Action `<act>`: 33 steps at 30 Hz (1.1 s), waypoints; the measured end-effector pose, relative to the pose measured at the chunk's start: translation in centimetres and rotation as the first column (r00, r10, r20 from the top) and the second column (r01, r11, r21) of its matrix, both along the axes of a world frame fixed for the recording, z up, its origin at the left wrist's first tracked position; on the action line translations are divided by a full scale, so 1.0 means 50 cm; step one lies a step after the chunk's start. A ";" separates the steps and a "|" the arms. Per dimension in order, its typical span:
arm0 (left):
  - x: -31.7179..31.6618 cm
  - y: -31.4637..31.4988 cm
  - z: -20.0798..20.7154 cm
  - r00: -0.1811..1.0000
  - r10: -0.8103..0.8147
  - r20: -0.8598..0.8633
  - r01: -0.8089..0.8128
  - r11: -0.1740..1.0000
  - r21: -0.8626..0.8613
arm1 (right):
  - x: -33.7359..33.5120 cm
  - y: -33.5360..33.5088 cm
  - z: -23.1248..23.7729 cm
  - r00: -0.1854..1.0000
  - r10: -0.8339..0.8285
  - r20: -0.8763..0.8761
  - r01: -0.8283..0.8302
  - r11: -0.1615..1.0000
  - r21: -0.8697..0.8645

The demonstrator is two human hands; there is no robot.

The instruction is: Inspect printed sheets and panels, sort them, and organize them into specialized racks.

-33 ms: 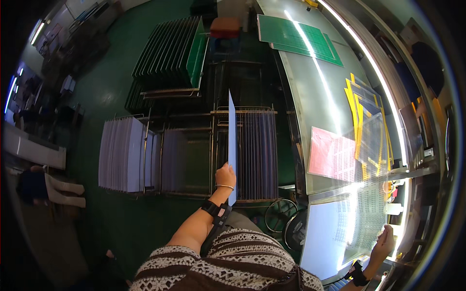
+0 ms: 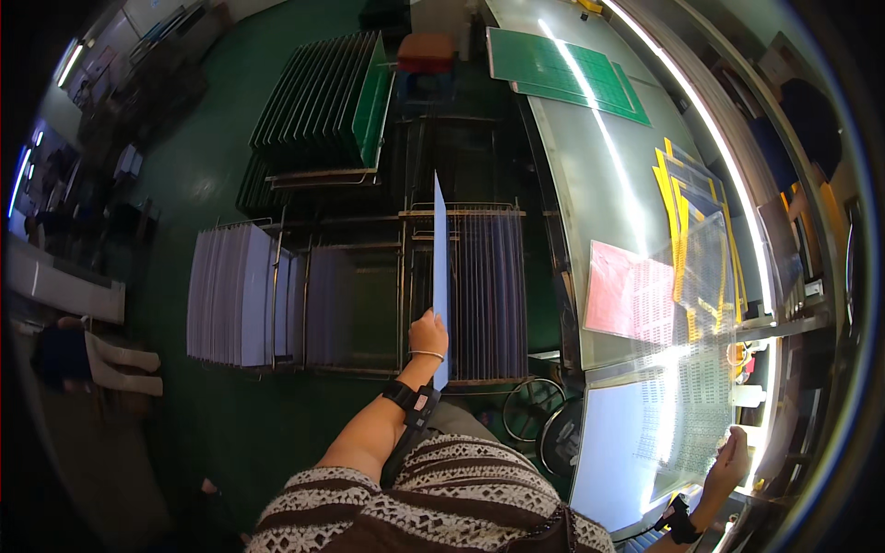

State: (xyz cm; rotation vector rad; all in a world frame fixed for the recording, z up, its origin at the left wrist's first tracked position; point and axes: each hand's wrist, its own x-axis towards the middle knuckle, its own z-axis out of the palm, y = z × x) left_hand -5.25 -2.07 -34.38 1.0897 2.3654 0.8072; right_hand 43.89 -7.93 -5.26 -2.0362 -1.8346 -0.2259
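My left hand is closed round the near part of a thin, pale blue-white panel, which stands on edge at the rack's opening. Just right of that panel, the wire rack holds a row of similar upright sheets. Far to the right, my right hand is closed, fingers bent together, by the right edge of a clear dotted film. The film lies over another pale panel on the lit bench. Glare hides what those fingers hold, if anything.
Left stands a rack of white panels; behind it, green panels. On the bench lie green sheets, a pink patterned sheet and yellow-edged films. A handwheel sits beside the bench. A person is at far left.
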 end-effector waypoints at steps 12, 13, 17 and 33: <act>0.156 0.157 0.147 0.092 -0.165 0.982 0.645 0.761 0.067 | -0.124 -0.132 0.096 0.983 -0.079 0.164 0.061 0.992 0.110; 0.180 0.171 0.192 -0.215 -0.018 0.977 0.613 0.776 0.150 | -0.129 -0.159 0.078 0.980 -0.089 0.176 0.069 0.991 0.118; 0.288 0.247 0.262 -0.427 0.250 0.869 0.692 0.709 0.135 | -0.165 -0.273 -0.038 0.970 -0.191 0.152 0.170 0.975 0.146; 0.448 0.238 0.093 0.297 -0.235 0.926 0.954 0.106 -0.279 | -0.246 -0.622 -0.540 -0.470 -0.455 -0.756 0.708 0.317 -0.631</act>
